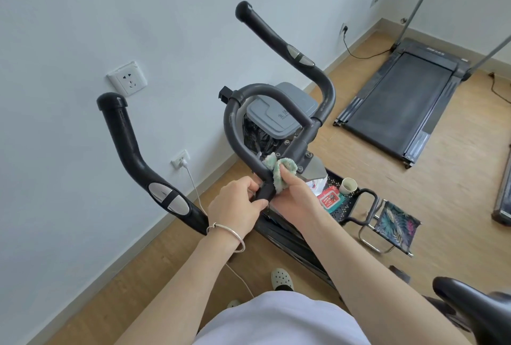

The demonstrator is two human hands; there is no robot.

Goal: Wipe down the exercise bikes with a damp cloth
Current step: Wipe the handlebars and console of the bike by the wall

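The exercise bike's black handlebar (235,129) curves up in front of me, with two long side grips bearing silver pulse pads. My right hand (294,192) holds a bunched green-and-white cloth (279,170) against the inner loop of the bar, near its joint with the stem. My left hand (237,206), a silver bangle on its wrist, grips the bar just below that joint. The bike's black saddle (478,308) shows at the lower right.
A grey bin (279,112) with a black liner stands behind the bar by the wall. A black tray (348,206) holds a wipes pack and a small cup. A folding stool (395,225) and a treadmill (401,104) stand to the right. A white cable trails along the floor.
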